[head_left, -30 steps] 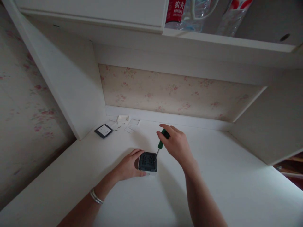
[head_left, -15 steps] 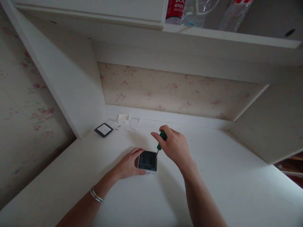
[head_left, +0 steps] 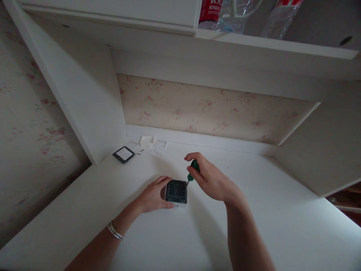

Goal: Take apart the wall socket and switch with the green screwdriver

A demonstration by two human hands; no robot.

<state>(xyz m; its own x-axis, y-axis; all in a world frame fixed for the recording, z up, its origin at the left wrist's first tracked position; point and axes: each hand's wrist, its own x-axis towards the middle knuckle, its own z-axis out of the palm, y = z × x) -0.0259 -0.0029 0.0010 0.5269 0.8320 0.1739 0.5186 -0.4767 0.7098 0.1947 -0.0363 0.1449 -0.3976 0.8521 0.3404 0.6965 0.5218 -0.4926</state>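
On the white desk sits a socket (head_left: 175,191), a dark square insert in a white back box. My left hand (head_left: 154,195) grips it from the left, fingers at the far edge and thumb at the near one. A screwdriver (head_left: 193,171) with a green handle is in my right hand (head_left: 210,177), closed around the handle. Its metal shaft slants down to the right side of the dark insert, where the tip meets it. Whether a screw is under the tip is too small to tell. A dark-framed socket cover plate (head_left: 123,154) with a white centre lies at the back left.
Near the back edge of the desk (head_left: 270,210) lie a white open box (head_left: 147,141), thin pale frames (head_left: 161,144) and small dark screws (head_left: 140,151). A side panel (head_left: 79,94) stands at the left. Overhead, a shelf (head_left: 276,44) holds plastic bottles (head_left: 210,13).
My right hand has turned on the screwdriver handle, its wrist swinging right and its thumb curling in. My left hand and the socket have stayed in place.
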